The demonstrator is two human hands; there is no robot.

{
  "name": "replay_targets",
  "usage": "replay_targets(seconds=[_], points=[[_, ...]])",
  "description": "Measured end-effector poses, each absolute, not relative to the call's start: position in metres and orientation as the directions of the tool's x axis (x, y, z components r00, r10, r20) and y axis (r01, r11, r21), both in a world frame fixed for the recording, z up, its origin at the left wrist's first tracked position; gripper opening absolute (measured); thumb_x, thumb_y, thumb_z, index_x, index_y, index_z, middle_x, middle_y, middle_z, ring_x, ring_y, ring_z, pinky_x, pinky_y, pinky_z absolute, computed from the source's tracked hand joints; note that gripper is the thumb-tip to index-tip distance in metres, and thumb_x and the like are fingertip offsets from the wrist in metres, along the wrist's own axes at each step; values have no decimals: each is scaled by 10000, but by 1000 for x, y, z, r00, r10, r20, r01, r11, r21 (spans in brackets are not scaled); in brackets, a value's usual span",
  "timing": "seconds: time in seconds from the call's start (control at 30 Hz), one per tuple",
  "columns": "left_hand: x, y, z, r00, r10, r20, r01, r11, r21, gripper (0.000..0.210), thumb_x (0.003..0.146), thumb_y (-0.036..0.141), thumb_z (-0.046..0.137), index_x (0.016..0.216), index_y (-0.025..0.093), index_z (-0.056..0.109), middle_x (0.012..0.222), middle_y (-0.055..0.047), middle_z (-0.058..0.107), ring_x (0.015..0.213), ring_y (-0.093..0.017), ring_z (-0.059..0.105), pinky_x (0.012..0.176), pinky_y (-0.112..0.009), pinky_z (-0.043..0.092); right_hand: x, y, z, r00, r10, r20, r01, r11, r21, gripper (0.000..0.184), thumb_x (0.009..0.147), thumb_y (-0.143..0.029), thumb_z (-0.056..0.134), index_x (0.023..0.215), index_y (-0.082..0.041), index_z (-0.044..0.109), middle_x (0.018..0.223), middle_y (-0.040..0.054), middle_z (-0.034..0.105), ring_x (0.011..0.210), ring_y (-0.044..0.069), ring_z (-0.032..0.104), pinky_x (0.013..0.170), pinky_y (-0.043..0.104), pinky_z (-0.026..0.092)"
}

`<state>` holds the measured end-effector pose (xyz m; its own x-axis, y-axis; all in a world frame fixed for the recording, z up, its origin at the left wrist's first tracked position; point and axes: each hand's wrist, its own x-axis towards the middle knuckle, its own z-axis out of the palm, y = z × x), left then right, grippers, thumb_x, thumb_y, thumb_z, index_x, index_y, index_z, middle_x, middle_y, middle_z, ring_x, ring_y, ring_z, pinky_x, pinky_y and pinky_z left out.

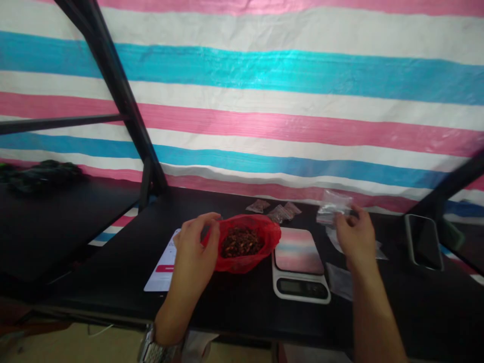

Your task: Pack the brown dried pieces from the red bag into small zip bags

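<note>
Work seems partway: three filled-looking clear plastic packets [279, 214] lie behind the red plastic bag [242, 264], which holds plenty of brown dried bits [242, 243] beside the left hand [194, 242], its grip unclear, while the right hand [357, 234] pinches seemingly unfilled transparent plastic [333, 202].

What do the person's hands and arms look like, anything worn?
The left hand and right hand are ungloved, with no sleeves in view. A silvery linked band, likely a watch, circles the left wrist; the right wrist is bare.

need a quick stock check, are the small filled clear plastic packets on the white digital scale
No, the packets lie on the black tabletop, farther back than the scale.
</note>
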<state>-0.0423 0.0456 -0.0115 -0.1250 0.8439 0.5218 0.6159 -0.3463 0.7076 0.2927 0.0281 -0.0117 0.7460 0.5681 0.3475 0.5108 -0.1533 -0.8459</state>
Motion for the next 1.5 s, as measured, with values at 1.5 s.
replay_targets(seconds=[1.5], points=[[-78,43,-12,-221,780,585,610,-357,707,231,926,337,546,902,253,759,955,-56,786,996,-288,708,951,-456,486,279,100,-39,338,893,297,866,-171,-470,636,1057,-609,336,1239,-240,820,1259,208,771,1311,460,579,1088,744,397]])
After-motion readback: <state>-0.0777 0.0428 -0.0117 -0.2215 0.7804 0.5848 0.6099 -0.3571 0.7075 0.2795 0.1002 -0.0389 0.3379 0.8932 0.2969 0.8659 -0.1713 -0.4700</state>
